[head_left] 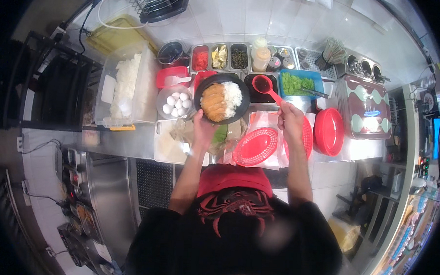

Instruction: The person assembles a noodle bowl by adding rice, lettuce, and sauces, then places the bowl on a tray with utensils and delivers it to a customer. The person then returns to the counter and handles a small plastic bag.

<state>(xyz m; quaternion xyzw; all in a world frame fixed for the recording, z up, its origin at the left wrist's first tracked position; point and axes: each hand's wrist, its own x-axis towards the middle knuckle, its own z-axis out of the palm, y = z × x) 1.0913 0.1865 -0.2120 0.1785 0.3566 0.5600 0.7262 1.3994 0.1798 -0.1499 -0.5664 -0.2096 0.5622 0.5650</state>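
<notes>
My left hand (203,128) grips the near rim of a black bowl (198,95) and holds it over the counter. Inside the bowl, sliced breaded cutlet (213,102) lies on the left and white rice (232,97) on the right. In my right hand (291,119) is the handle of a red ladle (273,93). The ladle's cup, with dark liquid in it, is over a metal pan of dark sauce (253,95), just right of the bowl. Red oval baskets (255,147) lie on white paper below my right hand.
White eggs (176,104) fill a bowl beside a tub of rice (127,84). Metal pans of red topping (200,59) and other toppings line the back, with squeeze bottles (260,58). A blue container of lettuce (299,85) and stacked red baskets (328,132) stand right. A cutting board (166,147) lies near the front edge.
</notes>
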